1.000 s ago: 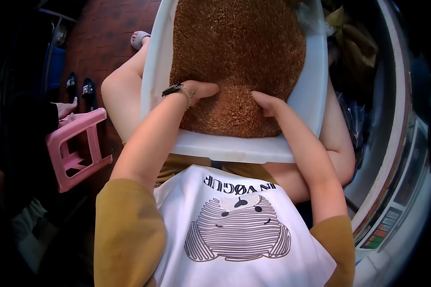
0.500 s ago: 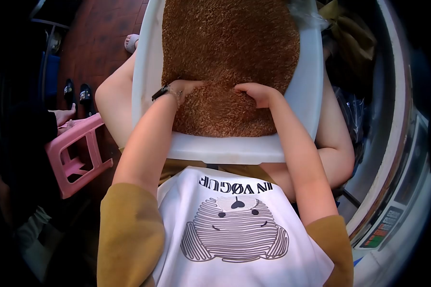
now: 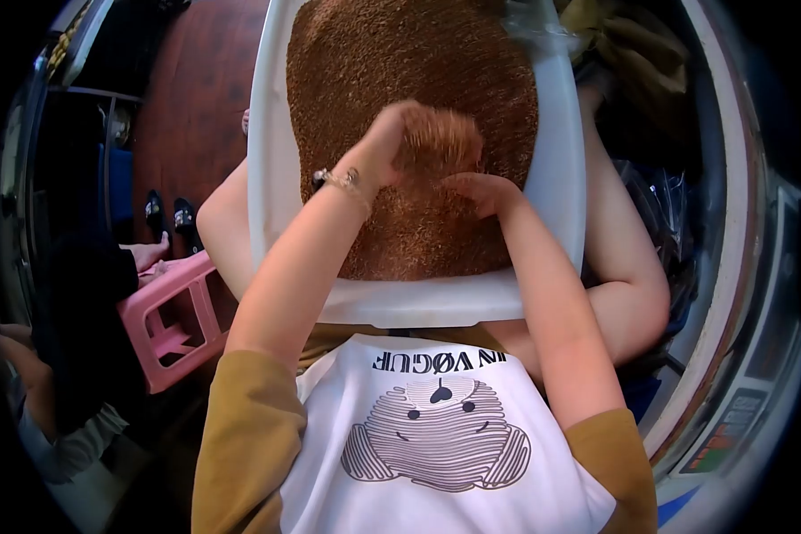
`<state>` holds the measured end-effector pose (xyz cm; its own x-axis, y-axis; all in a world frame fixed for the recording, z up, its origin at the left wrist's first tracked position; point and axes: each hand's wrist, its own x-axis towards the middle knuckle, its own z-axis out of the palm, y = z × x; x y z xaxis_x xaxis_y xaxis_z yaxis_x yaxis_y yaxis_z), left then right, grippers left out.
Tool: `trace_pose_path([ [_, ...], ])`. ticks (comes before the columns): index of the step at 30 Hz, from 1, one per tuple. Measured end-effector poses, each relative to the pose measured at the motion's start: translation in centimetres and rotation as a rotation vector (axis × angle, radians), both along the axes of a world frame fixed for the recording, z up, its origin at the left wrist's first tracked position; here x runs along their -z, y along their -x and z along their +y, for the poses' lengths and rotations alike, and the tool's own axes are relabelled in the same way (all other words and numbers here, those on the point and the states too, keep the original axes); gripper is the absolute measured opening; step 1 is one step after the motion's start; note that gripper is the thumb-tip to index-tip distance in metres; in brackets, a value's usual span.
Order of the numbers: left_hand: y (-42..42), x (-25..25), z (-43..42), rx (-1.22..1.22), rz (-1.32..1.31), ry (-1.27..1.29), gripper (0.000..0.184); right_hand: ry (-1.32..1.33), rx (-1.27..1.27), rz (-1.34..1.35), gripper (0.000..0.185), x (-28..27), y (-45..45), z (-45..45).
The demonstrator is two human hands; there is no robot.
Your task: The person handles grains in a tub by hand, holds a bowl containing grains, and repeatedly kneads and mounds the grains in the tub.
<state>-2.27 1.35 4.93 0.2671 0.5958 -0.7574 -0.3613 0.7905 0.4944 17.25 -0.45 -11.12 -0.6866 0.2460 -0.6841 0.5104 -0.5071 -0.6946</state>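
Loose brown grains (image 3: 329, 80) lie in a thick layer in a white plastic tub (image 3: 418, 307) across the lap. My left hand (image 3: 392, 142), with a bracelet at the wrist, is raised over the pile, cupped around a handful of the grains; its fingers are smeared by motion and partly covered. Just below and to the right, my right hand (image 3: 488, 191) rests at the surface of the grains, its fingers stretched to the left and partly blurred. A blur of grains hangs between the two hands.
Clear plastic film (image 3: 543, 31) hangs over the tub's far right rim. A pink stool (image 3: 169, 325) and black slippers (image 3: 183, 215) are on the left, with another person's foot (image 3: 149, 254) beside them. A brown sack (image 3: 636, 44) lies at the upper right.
My left hand has come up out of the pile and moved right with grains in it. My right hand has shifted slightly. The view has tilted a little.
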Motion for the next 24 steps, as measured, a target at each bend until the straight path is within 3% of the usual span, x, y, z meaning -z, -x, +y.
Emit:
trace_pose_path([
  [2, 0.7, 1.2, 3.3, -0.239, -0.246, -0.208, 0.027, -0.783, -0.528, 0.100, 0.061, 5.6, -1.2, 1.0],
  [4, 1.0, -1.9, 4.7, -0.368, -0.368, -0.372, 0.031, -0.429, -0.450, -0.055, 0.069, -4.1, 0.0, 1.5],
  [6, 2.2, -1.6, 6.0, -0.560, -0.356, -0.396, 0.035, 0.266, 0.113, -0.365, 0.069, -8.0, 2.8, 0.5],
  [9, 3.6, -0.8, 4.6, -0.514, -0.134, -0.576, 0.037, 0.294, 0.081, -0.362, 0.069, -9.0, 3.1, 0.8],
  [12, 4.6, 0.4, 0.3, -0.256, 0.387, -0.514, 0.036, 0.194, 0.175, -0.355, 0.058, -7.4, 2.7, 0.5],
  [14, 5.5, 2.3, -2.2, 0.049, 0.631, -0.488, 0.034, 0.393, 0.294, -0.063, 0.048, -5.2, 2.0, 0.8],
  [15, 5.9, 4.1, -3.3, 0.276, 0.764, -0.431, 0.033, 0.491, 0.351, 0.082, 0.045, -4.6, 1.7, 1.1],
  [18, 5.0, 6.0, -6.0, 0.989, 1.110, -0.415, 0.034, 0.456, 0.317, 0.151, 0.037, -6.0, 1.6, 2.3],
  [19, 4.3, 5.5, -6.0, 1.126, 1.083, -0.413, 0.035, 0.306, 0.469, -0.065, 0.034, -5.6, 2.0, 2.4],
  [22, 2.6, 4.6, -5.9, 1.327, 1.052, -0.468, 0.036, 0.134, 0.729, -0.134, 0.029, -8.8, 1.8, 2.7],
  [24, 2.2, 5.4, -6.2, 1.343, 1.032, -0.537, 0.036, 0.192, 1.086, 0.040, 0.029, -10.5, 2.1, 3.0],
])
